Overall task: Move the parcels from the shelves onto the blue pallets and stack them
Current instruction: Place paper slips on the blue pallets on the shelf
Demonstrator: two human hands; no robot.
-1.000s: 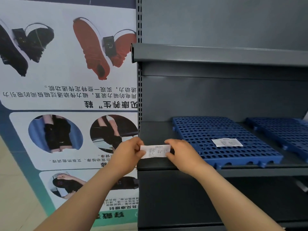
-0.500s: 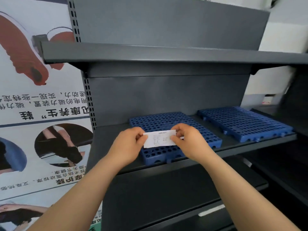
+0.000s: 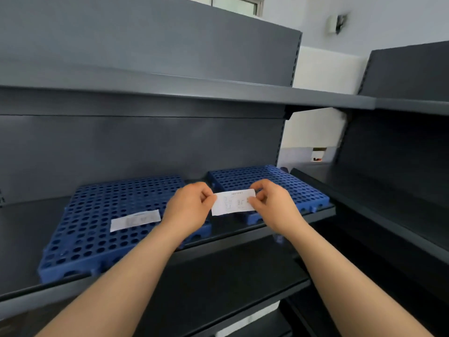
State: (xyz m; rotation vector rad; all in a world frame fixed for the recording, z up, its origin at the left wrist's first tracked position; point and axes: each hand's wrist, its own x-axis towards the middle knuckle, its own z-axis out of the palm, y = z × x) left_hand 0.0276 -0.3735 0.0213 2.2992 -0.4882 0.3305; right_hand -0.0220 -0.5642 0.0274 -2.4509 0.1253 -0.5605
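Observation:
Two perforated blue pallets lie side by side on a dark grey shelf (image 3: 257,235). The left pallet (image 3: 97,227) carries a white paper slip (image 3: 134,220) on its top. The right pallet (image 3: 279,183) has nothing on it. My left hand (image 3: 188,206) and my right hand (image 3: 272,203) pinch the two ends of a small printed paper slip (image 3: 233,201), held in the air in front of the gap between the pallets. No parcel is in view.
An upper grey shelf (image 3: 218,93) overhangs the pallets. A second dark shelving unit (image 3: 393,190) stands at an angle on the right. Lower shelves (image 3: 230,283) sit below. A white wall with a gap shows behind.
My view has swung right, so the poster has left the frame and the right pallet is in front. Both hands keep holding the slip, now over the gap between the pallets.

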